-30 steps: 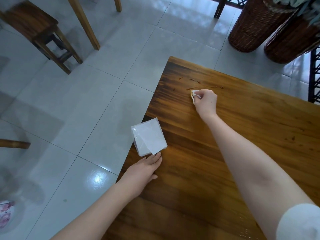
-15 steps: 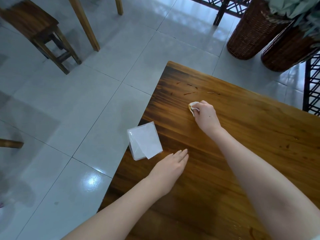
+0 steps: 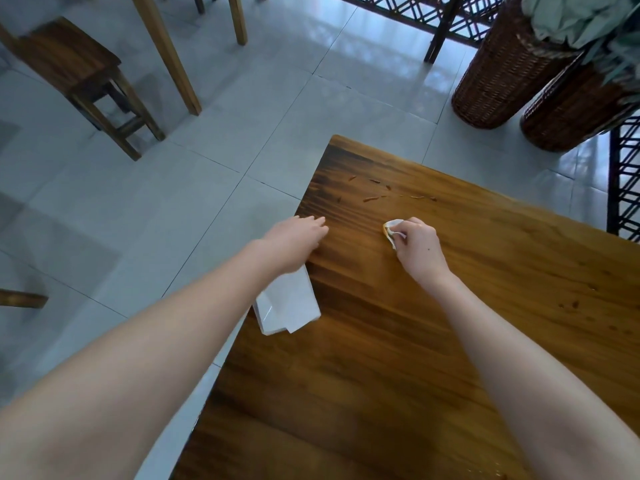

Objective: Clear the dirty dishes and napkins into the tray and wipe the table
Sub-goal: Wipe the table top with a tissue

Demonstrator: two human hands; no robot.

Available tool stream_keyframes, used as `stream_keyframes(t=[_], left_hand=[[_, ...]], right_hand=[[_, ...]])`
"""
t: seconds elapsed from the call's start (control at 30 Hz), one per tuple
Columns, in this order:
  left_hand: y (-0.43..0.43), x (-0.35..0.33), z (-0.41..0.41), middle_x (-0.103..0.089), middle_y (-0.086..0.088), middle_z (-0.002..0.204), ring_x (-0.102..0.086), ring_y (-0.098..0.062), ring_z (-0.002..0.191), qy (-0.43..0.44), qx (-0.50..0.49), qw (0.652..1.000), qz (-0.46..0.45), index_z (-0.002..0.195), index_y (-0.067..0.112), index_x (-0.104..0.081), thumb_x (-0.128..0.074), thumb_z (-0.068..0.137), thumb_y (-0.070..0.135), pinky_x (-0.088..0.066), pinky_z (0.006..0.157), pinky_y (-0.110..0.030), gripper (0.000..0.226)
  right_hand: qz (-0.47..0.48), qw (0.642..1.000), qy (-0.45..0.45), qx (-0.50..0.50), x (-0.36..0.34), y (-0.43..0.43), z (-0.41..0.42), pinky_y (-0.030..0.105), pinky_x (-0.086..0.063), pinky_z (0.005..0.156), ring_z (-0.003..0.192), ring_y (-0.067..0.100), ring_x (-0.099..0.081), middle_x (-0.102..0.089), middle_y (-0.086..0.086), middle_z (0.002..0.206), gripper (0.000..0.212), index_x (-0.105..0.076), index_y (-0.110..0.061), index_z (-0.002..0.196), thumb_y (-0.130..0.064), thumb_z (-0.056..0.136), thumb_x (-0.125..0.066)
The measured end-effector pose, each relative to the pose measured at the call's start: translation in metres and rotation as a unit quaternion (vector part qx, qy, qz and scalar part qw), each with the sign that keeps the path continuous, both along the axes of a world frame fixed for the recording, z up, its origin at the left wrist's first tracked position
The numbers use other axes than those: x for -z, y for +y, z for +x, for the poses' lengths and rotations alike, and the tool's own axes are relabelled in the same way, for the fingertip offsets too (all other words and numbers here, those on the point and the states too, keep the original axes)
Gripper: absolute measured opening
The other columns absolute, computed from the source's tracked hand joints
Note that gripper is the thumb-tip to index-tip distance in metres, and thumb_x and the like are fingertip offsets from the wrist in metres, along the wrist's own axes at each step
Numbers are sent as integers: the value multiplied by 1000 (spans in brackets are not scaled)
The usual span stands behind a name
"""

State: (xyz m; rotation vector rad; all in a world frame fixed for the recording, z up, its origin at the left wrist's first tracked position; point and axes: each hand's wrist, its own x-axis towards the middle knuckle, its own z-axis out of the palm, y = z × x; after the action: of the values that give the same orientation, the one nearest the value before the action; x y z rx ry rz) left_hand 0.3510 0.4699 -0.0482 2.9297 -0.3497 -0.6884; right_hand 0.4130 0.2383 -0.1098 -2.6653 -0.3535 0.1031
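Observation:
My right hand [image 3: 417, 249] pinches a small crumpled, stained napkin [image 3: 391, 228] against the wooden table [image 3: 381, 358]. Several brown food scraps [image 3: 372, 199] lie scattered near the table's far left corner, just beyond the napkin. My left hand [image 3: 298, 237] hovers with relaxed fingers over the table's left edge, holding nothing. A white napkin pack [image 3: 291, 306] lies at the left edge, half over the side and partly hidden under my left forearm. No tray or dishes are in view.
More crumbs [image 3: 575, 303] dot the table's right side. Two wicker baskets [image 3: 502, 67] stand on the tiled floor beyond the table beside a dark lattice frame [image 3: 623, 188]. A wooden stool [image 3: 86, 81] and table legs [image 3: 166, 53] stand at far left.
My left hand has moved from near the napkin pack forward to the table's left edge, past the pack. My right hand with the napkin has drawn back slightly from the scraps.

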Motion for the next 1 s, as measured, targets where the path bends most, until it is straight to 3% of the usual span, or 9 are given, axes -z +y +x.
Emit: stream_keyframes(t=[0.27, 0.5, 0.67, 0.83, 1.0], left_hand=[[27, 14, 5, -7, 5, 162, -19, -21, 147, 38, 26, 999, -13, 154, 22, -13, -47, 91, -16, -29, 116, -36, 82], [37, 26, 8, 2, 5, 162, -14, -20, 148, 91, 47, 995, 2, 155, 22, -6, -38, 89, -21, -33, 113, -35, 84], [36, 24, 19, 2, 5, 162, -23, -22, 146, 108, 56, 992, 24, 155, 24, -5, -45, 86, -21, -41, 107, -34, 91], [39, 29, 16, 2, 8, 161, -30, -24, 143, 106, 43, 993, 21, 154, 30, -4, -43, 87, -20, -45, 102, -32, 92], [40, 32, 16, 5, 9, 161, -16, -19, 147, 104, 46, 993, 23, 154, 29, -1, -39, 81, -26, -22, 116, -35, 98]], right_hand=[[27, 998, -5, 63, 0, -7, 16, 22, -44, 74, 87, 20, -59, -65, 9, 99, 21, -70, -3, 109, -3, 91, -59], [57, 990, -12, 131, 1, 25, 37, 21, -43, 76, 91, 21, -61, -68, 12, 102, 20, -70, -2, 108, -7, 92, -59], [87, 995, -10, 49, 2, 87, 35, 10, -37, 62, 76, 14, -56, -59, 2, 87, 15, -72, -4, 95, -7, 93, -58], [56, 995, -43, -71, 2, 100, 28, 22, -52, 78, 88, 18, -62, -66, 10, 98, 18, -71, -3, 106, -5, 90, -62], [78, 989, -44, 116, 0, 53, 72, 27, -46, 75, 86, 24, -58, -62, 10, 91, 17, -71, 0, 94, -5, 93, -55]])
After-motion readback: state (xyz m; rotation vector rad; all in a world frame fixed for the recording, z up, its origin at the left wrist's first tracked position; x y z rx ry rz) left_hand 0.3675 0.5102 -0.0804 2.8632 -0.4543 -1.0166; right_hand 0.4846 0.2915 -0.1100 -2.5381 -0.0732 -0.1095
